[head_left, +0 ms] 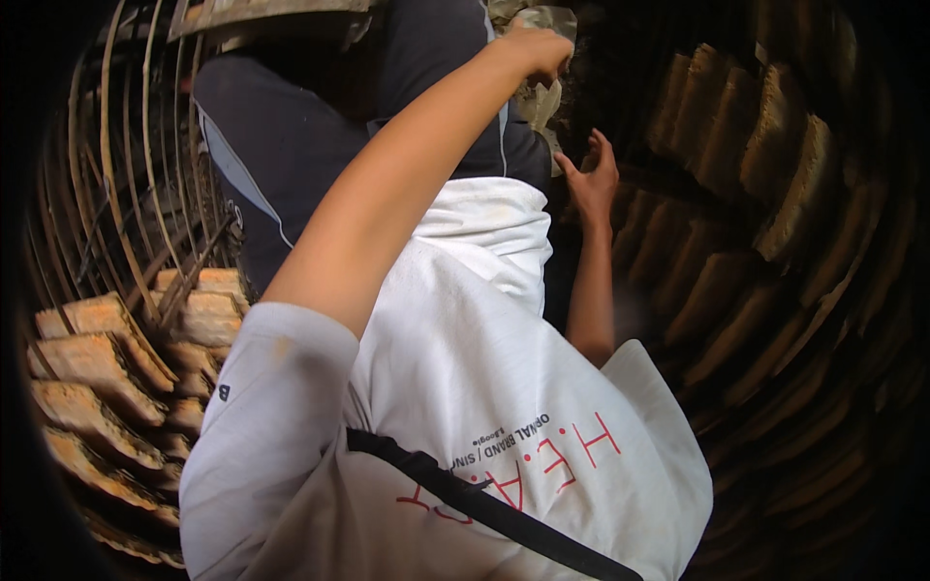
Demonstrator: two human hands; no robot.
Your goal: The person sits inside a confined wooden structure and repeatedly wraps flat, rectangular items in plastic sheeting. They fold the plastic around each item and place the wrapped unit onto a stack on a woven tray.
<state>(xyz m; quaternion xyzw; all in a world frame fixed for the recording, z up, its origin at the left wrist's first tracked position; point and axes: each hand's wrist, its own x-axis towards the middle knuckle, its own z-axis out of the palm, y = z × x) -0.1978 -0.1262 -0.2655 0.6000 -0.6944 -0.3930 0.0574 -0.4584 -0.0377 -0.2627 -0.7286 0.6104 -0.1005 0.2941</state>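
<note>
My left arm reaches across to the top middle, where my left hand is closed in a fist. Crumpled, see-through plastic shows just beyond the knuckles, and the fingers appear to grip it. Below the fist hangs a pale, torn-looking strip, which may belong to the same plastic. My right hand is lower and to the right, its thumb and fingers apart with nothing between them. Its thumb tip comes close to the strip's lower end; whether they touch I cannot tell.
Rows of brown, rough-edged slabs stand stacked in shadow on the right. More light-brown slabs are piled at the lower left. Thin upright rods rise above that pile. A wooden board crosses the upper left, beyond my bent legs.
</note>
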